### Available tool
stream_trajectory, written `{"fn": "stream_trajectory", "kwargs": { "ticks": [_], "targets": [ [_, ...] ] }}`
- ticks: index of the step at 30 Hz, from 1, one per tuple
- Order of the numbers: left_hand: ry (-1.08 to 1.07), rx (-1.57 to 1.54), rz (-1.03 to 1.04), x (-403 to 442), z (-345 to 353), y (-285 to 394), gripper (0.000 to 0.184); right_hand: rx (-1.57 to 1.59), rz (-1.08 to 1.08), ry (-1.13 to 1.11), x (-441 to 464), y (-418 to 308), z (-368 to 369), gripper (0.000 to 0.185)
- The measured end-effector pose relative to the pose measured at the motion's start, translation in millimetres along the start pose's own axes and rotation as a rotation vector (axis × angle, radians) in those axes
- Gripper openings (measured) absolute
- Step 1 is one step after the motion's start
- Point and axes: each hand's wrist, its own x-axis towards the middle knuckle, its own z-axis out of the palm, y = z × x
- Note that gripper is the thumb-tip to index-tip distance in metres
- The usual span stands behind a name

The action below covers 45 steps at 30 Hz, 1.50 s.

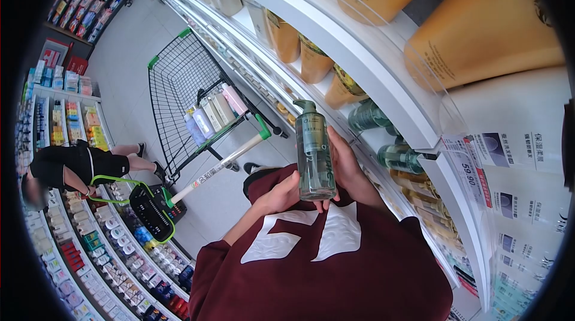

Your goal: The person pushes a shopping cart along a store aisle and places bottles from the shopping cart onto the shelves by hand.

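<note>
A clear green pump bottle (315, 156) is held upright in front of my chest. My left hand (283, 194) grips its left side near the base. On the other side, my right hand (346, 164) wraps round it, with fingertips showing under the bottom. Similar green bottles (400, 158) lie within the shelf just right of my right hand. To the left stands a wire shopping cart (179, 81) with green corners, and several bottles (211, 115) rest in its near end.
White shelving (335, 27) curves along the right, carrying large orange bottles (485, 33) and price labels (470, 171). Across the aisle, a person in black (78, 165) holds a black and green basket (153, 212) beside stocked shelves (114, 255). Grey tiled floor (123, 60) lies between.
</note>
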Motion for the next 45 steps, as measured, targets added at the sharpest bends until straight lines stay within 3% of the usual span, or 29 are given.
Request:
{"fn": "stream_trajectory", "kwargs": {
  "ticks": [3, 5, 9, 13, 24, 30, 36, 39, 40, 42, 45],
  "targets": [
    [0.007, -0.004, -0.008, -2, -1, -1, 0.086, -0.017, 0.019, -0.003, -2, -4, -1, 0.047],
    [0.021, 0.001, -0.038, -2, -2, -1, 0.099, -0.077, 0.043, -0.127, 1, -1, -15, 0.054],
    [0.012, 0.002, -0.040, -4, -3, -2, 0.097, -0.093, 0.066, -0.167, -1, -2, -11, 0.060],
    [0.003, 0.015, -0.041, -5, -1, -3, 0.094, 0.026, 0.057, -0.046, -10, -8, 11, 0.045],
    [-0.040, 0.048, -0.009, -4, 3, -5, 0.094, 0.075, 0.064, -0.037, -11, -8, 6, 0.045],
    [-0.004, 0.101, -0.049, -5, 3, -5, 0.100, 0.071, 0.051, -0.249, -5, -4, -2, 0.056],
    [0.015, 0.110, -0.009, -4, 6, -3, 0.100, 0.127, 0.101, -0.272, 4, 3, -9, 0.056],
    [0.020, 0.112, 0.002, -3, 6, -3, 0.101, 0.124, 0.122, -0.232, 1, -2, 10, 0.055],
    [0.029, 0.105, 0.004, -3, 6, -3, 0.102, 0.158, 0.164, 0.043, -2, -13, 38, 0.054],
    [0.037, 0.098, 0.008, -2, 7, -1, 0.103, 0.189, 0.204, 0.317, -3, -17, 48, 0.054],
    [0.078, 0.037, -0.007, -1, 11, 6, 0.107, 0.220, 0.246, 0.164, 8, 3, 12, 0.054]
  ]
}}
